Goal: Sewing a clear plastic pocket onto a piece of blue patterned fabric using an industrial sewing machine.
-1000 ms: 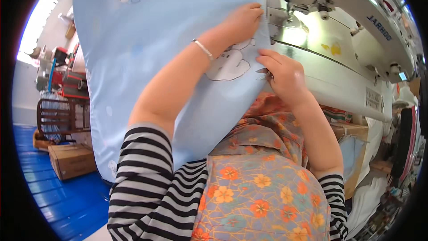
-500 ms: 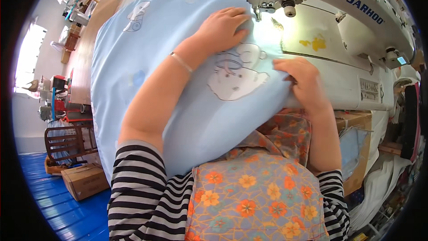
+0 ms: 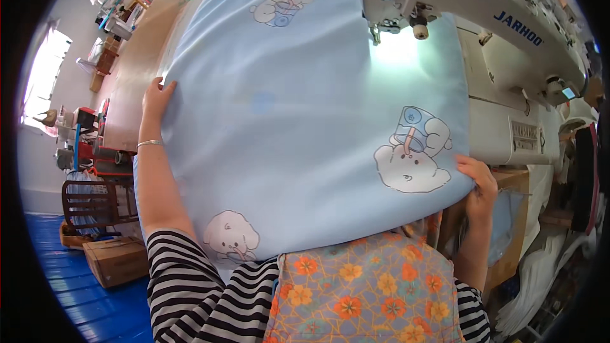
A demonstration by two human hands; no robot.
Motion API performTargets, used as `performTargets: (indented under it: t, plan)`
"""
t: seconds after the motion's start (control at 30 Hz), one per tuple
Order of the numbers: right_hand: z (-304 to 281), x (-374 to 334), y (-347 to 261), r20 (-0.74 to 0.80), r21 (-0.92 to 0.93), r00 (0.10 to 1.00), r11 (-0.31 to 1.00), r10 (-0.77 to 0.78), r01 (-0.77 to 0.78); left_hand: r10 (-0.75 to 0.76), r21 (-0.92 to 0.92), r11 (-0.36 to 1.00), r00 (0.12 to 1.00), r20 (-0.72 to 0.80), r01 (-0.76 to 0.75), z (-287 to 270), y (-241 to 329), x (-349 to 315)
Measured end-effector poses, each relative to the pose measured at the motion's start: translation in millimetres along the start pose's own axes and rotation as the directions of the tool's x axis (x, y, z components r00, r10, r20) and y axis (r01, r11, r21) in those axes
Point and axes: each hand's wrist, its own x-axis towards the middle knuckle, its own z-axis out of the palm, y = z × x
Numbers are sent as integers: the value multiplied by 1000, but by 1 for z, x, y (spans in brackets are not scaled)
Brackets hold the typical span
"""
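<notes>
Head view: light-blue cushion [image 3: 305,121] with cartoon elephant prints lies flat across the table [image 3: 136,70], its far right corner under the sewing machine [image 3: 508,44] head, needle lamp lighting that spot. Near edge overhangs the table's front edge, above the floral apron [image 3: 368,292]. Left hand [image 3: 154,98] grips the cushion's left edge, fingers curled around it, bracelet on wrist. Right hand [image 3: 478,184] pinches the near right corner, closed on the fabric. Cardboard box [image 3: 114,259] on the blue floor, lower left, well apart from the cushion.
</notes>
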Motion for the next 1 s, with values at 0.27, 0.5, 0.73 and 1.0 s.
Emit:
performTargets:
  t: [0.27, 0.5, 0.73, 1.0]
  plan:
    - [-7, -2, 28, -93, -70, 993, 995, 69, -76, 22, -262, 965, 993, 112, 9, -16, 19, -50]
    - [-10, 1, 32, -109, -87, 990, 991, 93, -103, 48, -167, 985, 995, 92, -32, -19, 20, -62]
    - [-11, 8, 24, -101, -137, 990, 984, 99, -112, 92, -209, 974, 996, -9, -92, -5, 1, -54]
    - [-12, 7, 20, -133, -53, 979, 985, 158, -166, 90, -270, 959, 996, 6, -85, -8, 4, -53]
